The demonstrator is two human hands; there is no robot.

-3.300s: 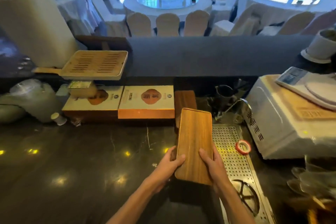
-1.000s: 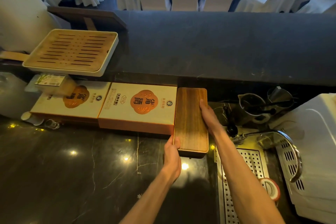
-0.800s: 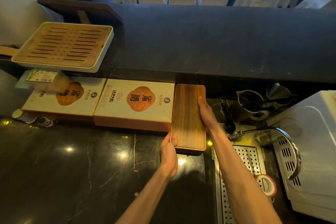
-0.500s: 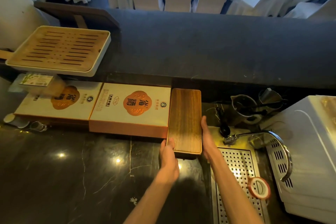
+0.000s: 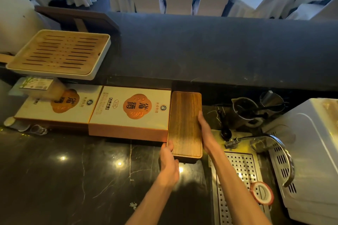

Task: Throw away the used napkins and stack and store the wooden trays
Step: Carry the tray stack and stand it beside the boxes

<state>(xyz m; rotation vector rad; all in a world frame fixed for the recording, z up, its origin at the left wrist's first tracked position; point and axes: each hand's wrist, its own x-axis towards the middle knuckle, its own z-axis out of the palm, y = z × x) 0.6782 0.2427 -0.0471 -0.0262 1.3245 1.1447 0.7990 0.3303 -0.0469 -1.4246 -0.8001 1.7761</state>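
A stack of brown wooden trays (image 5: 184,124) lies lengthwise on the dark marble counter, its far end under the raised ledge, pressed against an orange-and-white gift box (image 5: 131,113). My left hand (image 5: 169,160) grips the stack's near left corner, thumb on top. My right hand (image 5: 206,133) lies flat along the stack's right edge. No napkins are in view.
A slatted bamboo tea tray (image 5: 58,53) sits on the ledge at left, above a second gift box (image 5: 54,104). Right of the trays are a perforated metal drain board (image 5: 237,179) with a red tape roll (image 5: 261,192), a faucet (image 5: 270,140), dark pitchers (image 5: 245,109) and a white appliance (image 5: 314,151).
The tray stack went from held over the counter to lying beside the gift box. My right hand slid back along its right edge; the left stays at the near corner.
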